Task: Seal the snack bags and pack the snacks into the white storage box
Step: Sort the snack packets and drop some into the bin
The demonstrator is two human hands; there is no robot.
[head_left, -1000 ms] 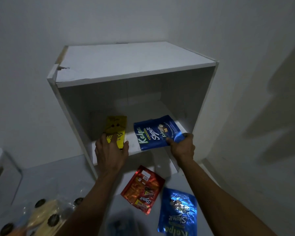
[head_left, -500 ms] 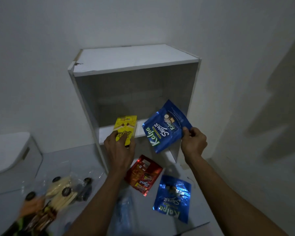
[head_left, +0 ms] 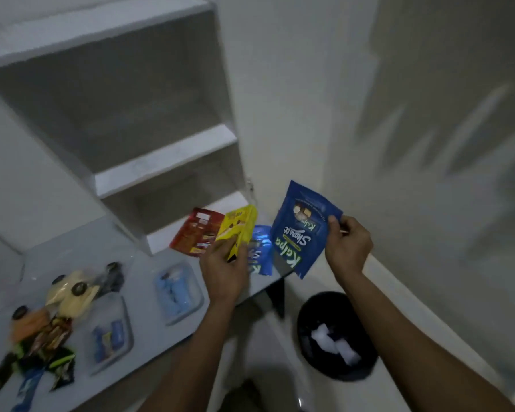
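My left hand grips a small yellow snack bag above the table's right end. My right hand pinches the top edge of a blue Kalpa snack bag, which hangs upside down past the table's edge. On the table beneath lie a red snack bag and a second, shiny blue bag, partly hidden by the held bags. The white shelf unit stands on the table behind them, its shelves bare. The white storage box is out of sight except perhaps a blurred white corner at the far left.
The grey table carries two clear trays of blue packets and a heap of wrapped snacks at the left. A black waste bin with white scraps stands on the floor at the right, close to the wall.
Both hands pulled the yellow and blue bags off the shelf and lowered them toward the table's right end. The view swung right and down, bringing the bin into sight.
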